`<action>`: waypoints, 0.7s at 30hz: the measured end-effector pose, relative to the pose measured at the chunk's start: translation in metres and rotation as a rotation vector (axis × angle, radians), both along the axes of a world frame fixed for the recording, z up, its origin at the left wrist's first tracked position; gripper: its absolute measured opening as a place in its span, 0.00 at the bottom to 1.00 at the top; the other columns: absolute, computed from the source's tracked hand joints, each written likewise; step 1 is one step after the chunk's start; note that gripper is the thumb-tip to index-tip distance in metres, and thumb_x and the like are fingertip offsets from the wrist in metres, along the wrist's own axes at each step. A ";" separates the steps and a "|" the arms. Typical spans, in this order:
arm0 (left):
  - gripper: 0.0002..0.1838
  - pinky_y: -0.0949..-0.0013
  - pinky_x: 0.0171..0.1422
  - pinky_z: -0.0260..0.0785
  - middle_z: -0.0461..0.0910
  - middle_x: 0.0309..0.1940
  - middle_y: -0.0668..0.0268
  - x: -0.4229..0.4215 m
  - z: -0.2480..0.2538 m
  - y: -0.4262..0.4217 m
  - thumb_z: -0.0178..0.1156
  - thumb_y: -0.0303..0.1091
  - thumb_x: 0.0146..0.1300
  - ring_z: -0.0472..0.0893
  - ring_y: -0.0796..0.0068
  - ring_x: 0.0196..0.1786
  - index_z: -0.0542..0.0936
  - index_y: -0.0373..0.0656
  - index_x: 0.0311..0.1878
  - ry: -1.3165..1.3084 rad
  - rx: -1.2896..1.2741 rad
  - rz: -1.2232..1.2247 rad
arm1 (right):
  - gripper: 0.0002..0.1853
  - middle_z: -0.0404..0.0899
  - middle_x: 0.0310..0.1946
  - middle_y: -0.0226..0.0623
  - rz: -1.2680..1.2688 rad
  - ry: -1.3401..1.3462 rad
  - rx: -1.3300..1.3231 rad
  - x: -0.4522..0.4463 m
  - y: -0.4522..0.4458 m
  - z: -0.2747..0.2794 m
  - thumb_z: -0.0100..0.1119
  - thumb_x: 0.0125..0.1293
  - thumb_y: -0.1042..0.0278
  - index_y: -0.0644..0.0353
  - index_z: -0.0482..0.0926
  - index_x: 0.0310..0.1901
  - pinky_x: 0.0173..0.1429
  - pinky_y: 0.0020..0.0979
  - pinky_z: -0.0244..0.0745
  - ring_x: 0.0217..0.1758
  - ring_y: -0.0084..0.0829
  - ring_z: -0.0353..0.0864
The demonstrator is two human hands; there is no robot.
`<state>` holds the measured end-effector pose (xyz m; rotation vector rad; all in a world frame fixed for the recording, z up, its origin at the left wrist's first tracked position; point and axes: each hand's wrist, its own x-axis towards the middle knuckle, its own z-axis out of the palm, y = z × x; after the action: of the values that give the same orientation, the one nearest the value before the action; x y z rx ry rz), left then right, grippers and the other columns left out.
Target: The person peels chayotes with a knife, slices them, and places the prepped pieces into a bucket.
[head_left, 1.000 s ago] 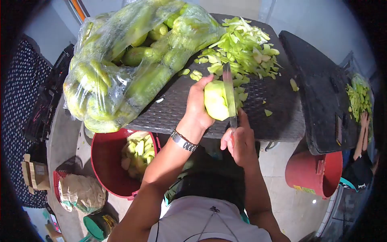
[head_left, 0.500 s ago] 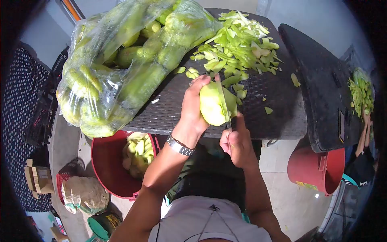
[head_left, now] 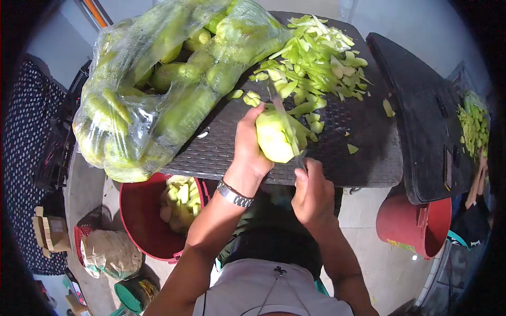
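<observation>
My left hand (head_left: 249,145) is wrapped round a pale green fruit (head_left: 275,136), largely peeled, its fingers mostly hidden behind it. In my right hand (head_left: 315,194) is a knife (head_left: 279,105), gripped by the handle. The blade lies along the right side of the fruit with its tip pointing away from me; I cannot tell how deep it sits. Just beyond the fruit, a heap of green peelings (head_left: 319,63) lies on the dark woven-pattern table (head_left: 363,152). To the left, a clear plastic bag (head_left: 174,100) full of green fruits rests on the table.
Below the table's left edge stands a red bucket (head_left: 138,210) holding pale peeled pieces (head_left: 182,200). Another red bucket (head_left: 400,221) is at the right, under a dark panel (head_left: 421,116). A brown sack (head_left: 110,253) and a green container (head_left: 132,295) stand lower left.
The knife's tip has swung away from me and left, and the blade is blurred. My right hand has shifted slightly right. The fruit and left hand have moved a little left.
</observation>
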<state>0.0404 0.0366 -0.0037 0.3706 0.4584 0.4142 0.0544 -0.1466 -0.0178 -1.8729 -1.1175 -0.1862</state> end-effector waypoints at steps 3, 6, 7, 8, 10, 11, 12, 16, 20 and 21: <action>0.12 0.54 0.46 0.83 0.86 0.37 0.61 -0.001 0.003 -0.004 0.53 0.43 0.79 0.87 0.59 0.37 0.81 0.46 0.50 -0.017 -0.001 -0.024 | 0.11 0.79 0.29 0.54 0.014 -0.053 -0.117 0.005 -0.002 0.004 0.64 0.74 0.74 0.67 0.72 0.50 0.28 0.48 0.78 0.31 0.58 0.85; 0.12 0.55 0.46 0.83 0.86 0.36 0.62 -0.001 0.014 -0.014 0.53 0.41 0.78 0.86 0.60 0.37 0.80 0.45 0.51 0.000 0.072 0.036 | 0.11 0.78 0.28 0.54 0.007 0.004 -0.104 0.006 -0.003 0.014 0.64 0.73 0.74 0.66 0.70 0.46 0.27 0.49 0.77 0.30 0.58 0.85; 0.12 0.55 0.46 0.82 0.86 0.37 0.62 0.000 0.013 -0.014 0.53 0.41 0.78 0.86 0.61 0.37 0.80 0.45 0.52 0.000 0.086 0.043 | 0.11 0.78 0.27 0.55 0.007 -0.002 -0.110 0.006 -0.004 0.014 0.64 0.74 0.74 0.66 0.70 0.46 0.27 0.49 0.76 0.30 0.58 0.85; 0.12 0.55 0.46 0.82 0.86 0.37 0.62 0.001 0.010 -0.015 0.54 0.41 0.78 0.86 0.61 0.37 0.80 0.45 0.52 0.002 0.099 0.051 | 0.11 0.78 0.27 0.55 0.009 -0.005 -0.118 0.006 -0.006 0.012 0.64 0.74 0.74 0.66 0.70 0.46 0.27 0.49 0.76 0.30 0.58 0.85; 0.12 0.56 0.46 0.82 0.86 0.37 0.63 0.004 0.010 -0.014 0.54 0.41 0.78 0.86 0.62 0.38 0.81 0.45 0.52 -0.006 0.104 0.039 | 0.12 0.78 0.27 0.55 0.014 -0.010 -0.118 0.008 -0.006 0.012 0.64 0.74 0.73 0.67 0.70 0.47 0.27 0.50 0.76 0.30 0.59 0.85; 0.11 0.56 0.46 0.82 0.86 0.37 0.63 0.004 0.011 -0.012 0.54 0.40 0.78 0.86 0.62 0.38 0.81 0.45 0.52 -0.012 0.092 0.021 | 0.12 0.78 0.27 0.55 0.018 -0.009 -0.112 0.008 -0.006 0.013 0.64 0.74 0.73 0.67 0.70 0.47 0.28 0.50 0.77 0.30 0.59 0.85; 0.11 0.57 0.46 0.82 0.86 0.37 0.63 0.003 0.011 -0.013 0.55 0.40 0.78 0.86 0.63 0.38 0.81 0.46 0.52 -0.016 0.080 0.001 | 0.12 0.78 0.26 0.55 0.022 -0.005 -0.108 0.007 -0.006 0.013 0.64 0.74 0.73 0.67 0.70 0.47 0.28 0.50 0.77 0.30 0.59 0.85; 0.11 0.57 0.47 0.82 0.86 0.38 0.63 0.007 0.008 -0.017 0.56 0.41 0.77 0.86 0.63 0.38 0.81 0.46 0.52 0.024 0.132 0.072 | 0.12 0.79 0.27 0.56 -0.012 0.018 -0.120 0.008 -0.007 0.007 0.63 0.75 0.73 0.67 0.70 0.49 0.30 0.51 0.78 0.32 0.60 0.86; 0.12 0.57 0.48 0.81 0.86 0.38 0.63 0.007 -0.008 -0.018 0.57 0.42 0.77 0.86 0.64 0.40 0.81 0.45 0.51 0.017 0.134 0.119 | 0.11 0.80 0.27 0.57 0.006 0.105 -0.105 0.010 -0.011 0.011 0.61 0.77 0.71 0.66 0.71 0.52 0.31 0.51 0.78 0.34 0.61 0.86; 0.12 0.57 0.49 0.81 0.86 0.39 0.63 0.007 -0.007 -0.017 0.57 0.42 0.77 0.87 0.64 0.40 0.81 0.44 0.51 -0.009 0.117 0.112 | 0.11 0.81 0.27 0.57 0.022 0.120 -0.089 0.013 -0.011 0.014 0.60 0.77 0.71 0.65 0.71 0.53 0.32 0.51 0.78 0.35 0.62 0.86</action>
<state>0.0472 0.0198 -0.0106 0.4579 0.4487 0.5533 0.0677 -0.1577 -0.0038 -1.9228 -1.0790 -0.0112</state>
